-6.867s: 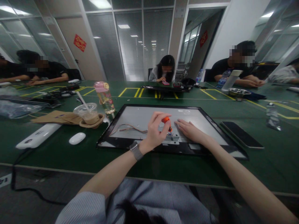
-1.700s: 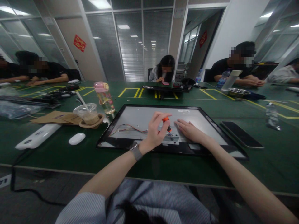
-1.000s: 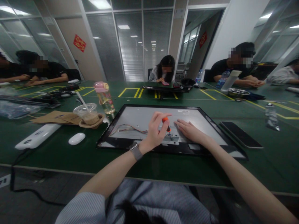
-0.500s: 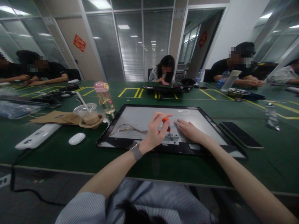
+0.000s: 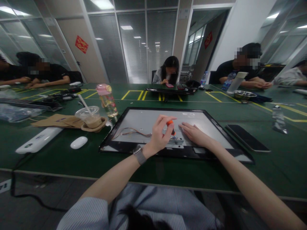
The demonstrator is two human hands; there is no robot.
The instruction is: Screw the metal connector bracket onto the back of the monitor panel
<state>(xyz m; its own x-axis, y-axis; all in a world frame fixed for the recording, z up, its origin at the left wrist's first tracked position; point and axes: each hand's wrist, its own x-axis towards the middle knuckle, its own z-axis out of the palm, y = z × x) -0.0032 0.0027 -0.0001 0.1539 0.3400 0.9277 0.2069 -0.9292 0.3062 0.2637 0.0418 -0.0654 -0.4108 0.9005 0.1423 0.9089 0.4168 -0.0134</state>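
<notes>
A black-framed display panel (image 5: 134, 119) lies face down on the green table, its grey metal back up. My left hand (image 5: 158, 134) is closed round a small orange-handled screwdriver (image 5: 170, 125), its tip down on a small metal bracket (image 5: 176, 142) near the panel's front edge. My right hand (image 5: 194, 133) lies flat, fingers stretched out, on the panel just right of the bracket. A thin bundle of coloured wires (image 5: 130, 131) runs across the panel to the left of my left hand.
Left of the panel are a white mouse (image 5: 79, 142), a white power strip (image 5: 38, 140), an iced drink cup (image 5: 90, 116) in a paper holder and a pink-capped bottle (image 5: 107, 99). A black phone (image 5: 248, 138) lies to the right. Several people sit around the table.
Almost nothing differs: my left hand keeps its grip on the screwdriver with only slight finger shifts. My right hand stays flat on the panel.
</notes>
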